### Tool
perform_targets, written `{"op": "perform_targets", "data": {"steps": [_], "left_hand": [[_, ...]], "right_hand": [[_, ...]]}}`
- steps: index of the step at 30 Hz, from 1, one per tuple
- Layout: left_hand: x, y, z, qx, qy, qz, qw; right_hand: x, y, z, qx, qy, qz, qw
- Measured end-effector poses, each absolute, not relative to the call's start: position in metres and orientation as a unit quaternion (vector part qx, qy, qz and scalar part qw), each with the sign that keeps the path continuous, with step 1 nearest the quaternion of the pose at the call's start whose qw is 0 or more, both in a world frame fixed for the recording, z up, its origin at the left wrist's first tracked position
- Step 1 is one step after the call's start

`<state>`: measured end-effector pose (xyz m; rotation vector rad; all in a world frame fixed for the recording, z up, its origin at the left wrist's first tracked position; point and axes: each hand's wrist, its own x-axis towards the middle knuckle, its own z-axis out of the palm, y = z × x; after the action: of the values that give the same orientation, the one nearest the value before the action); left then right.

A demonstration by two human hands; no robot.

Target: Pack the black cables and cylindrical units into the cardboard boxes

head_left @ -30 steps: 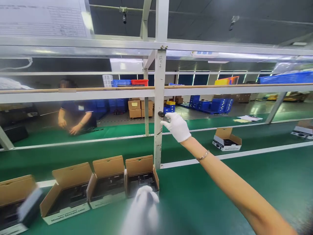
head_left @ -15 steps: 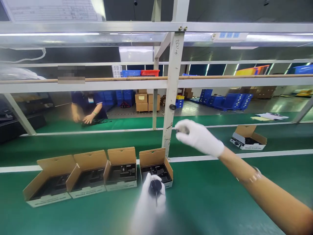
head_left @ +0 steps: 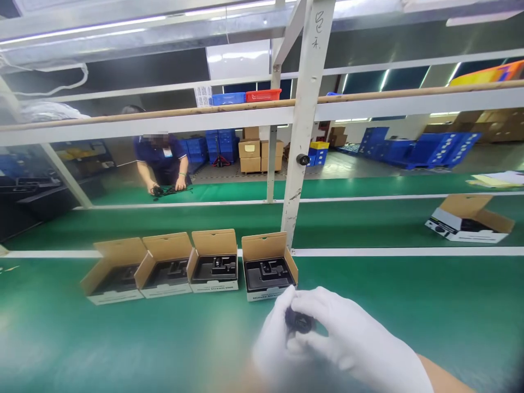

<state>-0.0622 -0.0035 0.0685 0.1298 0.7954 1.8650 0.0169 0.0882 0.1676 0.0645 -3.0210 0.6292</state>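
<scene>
A small round black part (head_left: 302,323) is between my two white-gloved hands, low in front of the open boxes. My left hand (head_left: 273,334) closes on it from the left. From the right, my right hand (head_left: 347,335) curls its fingers and thumb around the same part. The fingers hide much of it, so its exact kind is unclear. Just beyond my hands stands an open cardboard box (head_left: 266,295) with a black moulded tray (head_left: 256,279) inside. A small dark glossy round piece (head_left: 267,267) sits in that tray.
More open boxes (head_left: 215,286) line up to the left on the green surface (head_left: 184,344). Another open box (head_left: 477,236) stands far right. A white post (head_left: 303,136) rises behind the nearest box. Across the bench, a person (head_left: 161,158) handles black cables.
My right hand has come down and in from beside the post to meet my left hand at the black part. The view has shifted, and my left hand now sits further right.
</scene>
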Motion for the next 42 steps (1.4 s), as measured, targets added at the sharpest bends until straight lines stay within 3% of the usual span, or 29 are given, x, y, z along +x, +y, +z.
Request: {"op": "perform_targets", "data": {"steps": [4, 9, 13, 16, 22, 29, 39, 42], "left_hand": [[-0.060, -0.009, 0.073, 0.097, 0.381, 0.773, 0.498], [-0.050, -0.021, 0.088, 0.166, 0.610, 0.726, 0.271], [-0.037, -0.019, 0.081, 0.194, 0.645, 0.712, 0.199], [-0.035, -0.020, 0.079, 0.173, 0.628, 0.730, 0.210], [-0.054, -0.037, 0.102, 0.227, 0.481, 0.755, 0.382], [-0.059, -0.032, 0.096, 0.279, 0.336, 0.799, 0.414], [-0.071, -0.048, 0.109, 0.239, 0.531, 0.757, 0.296], [-0.071, -0.046, 0.091, 0.278, 0.531, 0.722, 0.345]], "right_hand": [[0.021, 0.094, 0.157, 0.033, -0.981, 0.175, 0.070], [0.019, 0.101, 0.145, 0.017, -0.986, 0.022, 0.162], [0.019, 0.098, 0.144, 0.044, -0.986, 0.044, 0.152], [0.021, 0.094, 0.149, 0.049, -0.985, 0.080, 0.142], [0.030, 0.095, 0.160, 0.062, -0.969, 0.195, 0.140], [0.030, 0.099, 0.160, 0.093, -0.958, 0.214, 0.168], [0.031, 0.105, 0.158, 0.080, -0.967, 0.185, 0.154], [0.020, 0.111, 0.164, 0.060, -0.965, 0.192, 0.169]]}}
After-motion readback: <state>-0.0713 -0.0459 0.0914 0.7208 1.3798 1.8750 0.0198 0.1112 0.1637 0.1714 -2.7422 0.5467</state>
